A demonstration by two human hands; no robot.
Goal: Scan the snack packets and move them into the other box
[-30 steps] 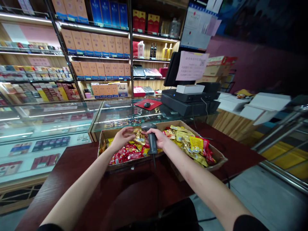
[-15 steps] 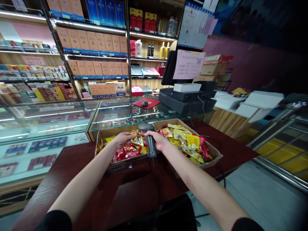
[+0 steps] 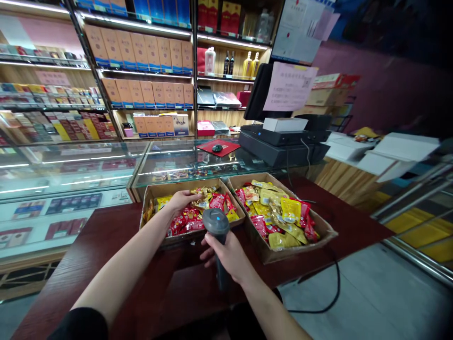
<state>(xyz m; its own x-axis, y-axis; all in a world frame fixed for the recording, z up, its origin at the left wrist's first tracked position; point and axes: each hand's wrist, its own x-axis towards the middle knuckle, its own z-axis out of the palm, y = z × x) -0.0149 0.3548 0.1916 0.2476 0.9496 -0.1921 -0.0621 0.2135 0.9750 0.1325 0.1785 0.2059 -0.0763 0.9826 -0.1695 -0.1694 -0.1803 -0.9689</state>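
Two shallow cardboard boxes stand side by side on the counter, the left box (image 3: 170, 185) holding mostly red and gold snack packets (image 3: 187, 222). The right box (image 3: 293, 250) is heaped with yellow and gold packets (image 3: 279, 212). My left hand (image 3: 182, 200) lies over the left box, its fingers resting on a gold packet (image 3: 201, 200). My right hand (image 3: 226, 255) grips a dark handheld barcode scanner (image 3: 215, 226) by its handle, just in front of the left box, with the scanner head tilted up towards me.
The boxes sit on a dark red wooden counter (image 3: 106, 245). Behind them are a glass display case (image 3: 78, 170), a red mat with a computer mouse (image 3: 217, 148), and a black till terminal (image 3: 283, 141). Stocked shelves (image 3: 141, 61) rise beyond. A black cable (image 3: 318, 307) hangs off the counter.
My right hand has drawn the scanner back towards me, from above the boxes to in front of them, uncovering the packets beneath. My left hand stays over the left box.
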